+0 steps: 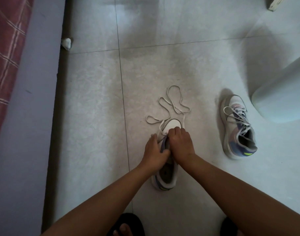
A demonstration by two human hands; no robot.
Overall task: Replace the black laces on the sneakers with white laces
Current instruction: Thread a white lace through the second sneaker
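Fingers (175, 132) of the right hand (180, 142) curl over the near sneaker's (166, 178) upper, apparently pinching the white lace (173, 103); the left hand (153, 150) grips the tongue at 9 o'clock of it. Both slippered feet (127, 225) show nearest. Lace loops sprawl on the floor (94, 116) at 12 o'clock. A laced second sneaker (236, 126) lies at 2 o'clock.

Glossy tile, soft cloth

The floor (163, 62) is smooth, shiny pale tile; the white lace (173, 101) looks flat woven fabric, matt; the bedcover (4, 48) is checked cloth.
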